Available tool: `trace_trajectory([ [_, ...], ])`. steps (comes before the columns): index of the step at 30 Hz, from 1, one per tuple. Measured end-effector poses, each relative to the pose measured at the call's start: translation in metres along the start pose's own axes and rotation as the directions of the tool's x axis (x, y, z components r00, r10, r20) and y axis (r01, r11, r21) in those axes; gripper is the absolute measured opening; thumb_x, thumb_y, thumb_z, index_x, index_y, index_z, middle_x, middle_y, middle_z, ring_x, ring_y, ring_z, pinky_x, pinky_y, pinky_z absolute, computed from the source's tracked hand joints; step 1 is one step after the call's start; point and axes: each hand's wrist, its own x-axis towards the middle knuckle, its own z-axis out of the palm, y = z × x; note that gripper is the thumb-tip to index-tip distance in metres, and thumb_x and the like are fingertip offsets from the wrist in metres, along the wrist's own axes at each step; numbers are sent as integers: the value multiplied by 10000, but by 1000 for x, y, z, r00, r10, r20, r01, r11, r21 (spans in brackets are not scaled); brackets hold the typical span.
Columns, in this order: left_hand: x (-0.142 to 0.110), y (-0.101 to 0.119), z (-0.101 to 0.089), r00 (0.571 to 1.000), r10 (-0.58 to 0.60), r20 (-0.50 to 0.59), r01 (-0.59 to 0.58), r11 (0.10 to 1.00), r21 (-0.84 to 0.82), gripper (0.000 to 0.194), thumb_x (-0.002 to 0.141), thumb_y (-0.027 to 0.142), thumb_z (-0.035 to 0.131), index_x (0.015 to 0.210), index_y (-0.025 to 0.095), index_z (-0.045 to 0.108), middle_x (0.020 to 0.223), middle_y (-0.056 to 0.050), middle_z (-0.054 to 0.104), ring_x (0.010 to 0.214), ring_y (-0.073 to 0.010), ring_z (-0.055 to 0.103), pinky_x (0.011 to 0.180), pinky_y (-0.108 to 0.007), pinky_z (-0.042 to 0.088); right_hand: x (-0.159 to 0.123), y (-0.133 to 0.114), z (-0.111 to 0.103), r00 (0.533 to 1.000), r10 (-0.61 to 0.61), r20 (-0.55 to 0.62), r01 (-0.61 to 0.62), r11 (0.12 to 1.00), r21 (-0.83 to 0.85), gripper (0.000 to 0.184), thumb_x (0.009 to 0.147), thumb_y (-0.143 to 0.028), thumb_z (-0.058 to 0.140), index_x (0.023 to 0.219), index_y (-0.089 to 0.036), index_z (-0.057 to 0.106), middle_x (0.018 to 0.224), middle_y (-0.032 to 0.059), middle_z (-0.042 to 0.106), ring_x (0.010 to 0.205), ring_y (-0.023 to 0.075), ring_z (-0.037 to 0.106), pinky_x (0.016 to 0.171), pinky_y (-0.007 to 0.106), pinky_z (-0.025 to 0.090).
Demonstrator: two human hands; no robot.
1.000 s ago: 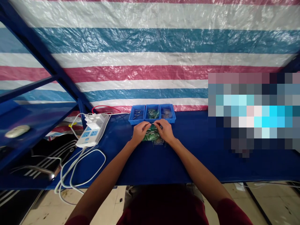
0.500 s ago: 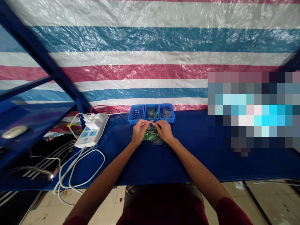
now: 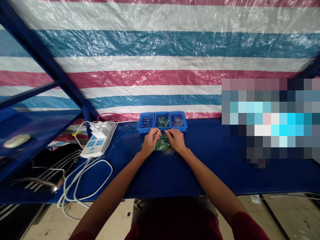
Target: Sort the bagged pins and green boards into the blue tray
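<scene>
My left hand (image 3: pixel 150 140) is closed in a pinch, fingertips curled together above a pile of green plastic packets (image 3: pixel 162 144). What it holds, if anything, is too small to make out. Across a narrow gap, my right hand (image 3: pixel 177 139) also has thumb and finger pressed together; its contents cannot be made out. Thin metal pieces (image 3: pixel 175 154) and a small clear bag (image 3: pixel 168 152) lie by the pile, beside and below the right hand. Just behind the hands stand three joined blue bins: the left bin (image 3: pixel 138 127) holds a few slim metal pieces, the middle green packets, the right clear bags.
On the left of the blue table (image 3: pixel 210 160) lies a white power strip (image 3: pixel 96 143) with plugged-in adapters and looped white cables (image 3: pixel 111 170). A striped plastic sheet (image 3: pixel 150 78) hangs behind. A computer mouse (image 3: pixel 17 141) rests at far left. The right side is pixelated.
A thin piece spanned both hands' fingertips half a second ago; now the fingertips are slightly apart and no piece shows between them. The view has shifted a little.
</scene>
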Motion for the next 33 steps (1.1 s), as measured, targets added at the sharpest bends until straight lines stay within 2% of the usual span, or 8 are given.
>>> trace_trajectory([
  [4,1,2,-2,997,76,10,-77,981,177,310,969,390,407,1131,176,561,838,-35,645,734,-141,617,735,-265,500,0,0,0,1000,-7,-7,7,1000,8,444,987,-444,369,747,-181,633,680,44,658,614,157,575,636,292,381],
  [8,1,1,-2,984,177,29,-179,952,250,340,973,384,403,1144,176,612,1019,-82,677,908,-182,636,833,-299,500,0,-1,0,1000,-1,-9,1,1000,6,439,987,-439,369,760,-179,641,691,51,662,631,161,582,643,289,389],
  [12,2,-1,-3,974,225,-7,-216,943,253,310,957,378,452,1000,188,693,860,-65,683,795,-172,631,769,-291,506,0,-2,-2,1000,25,-9,-25,1000,12,422,981,-431,384,766,-184,649,698,54,661,639,167,583,660,297,411],
  [15,7,-2,-4,965,253,-61,-234,945,229,260,922,376,528,896,198,715,781,-48,681,717,-160,622,716,-279,502,0,-4,-3,999,41,-24,-39,997,63,371,981,-402,380,890,-183,665,781,70,672,697,177,597,693,302,444],
  [19,19,-7,-1,970,226,-84,-206,959,195,251,870,424,597,848,201,709,800,-42,711,703,-162,641,714,-280,512,1,-4,-4,998,56,-17,-54,992,115,324,974,-373,394,1058,-195,651,828,71,649,700,171,582,702,300,475],
  [25,21,-13,6,984,160,-75,-148,979,137,308,863,481,579,859,193,687,745,-22,700,610,-135,630,661,-252,510,1,1,-1,999,47,25,-50,991,123,296,965,-361,429,929,-195,672,860,77,634,759,173,593,716,281,473],
  [33,11,0,0,968,172,-180,-139,974,181,261,878,419,581,846,190,701,746,-26,711,623,-143,643,676,-264,522,-1,-2,1,988,-54,145,32,988,148,353,982,-409,389,861,-198,645,839,59,624,747,162,574,702,271,446],
])
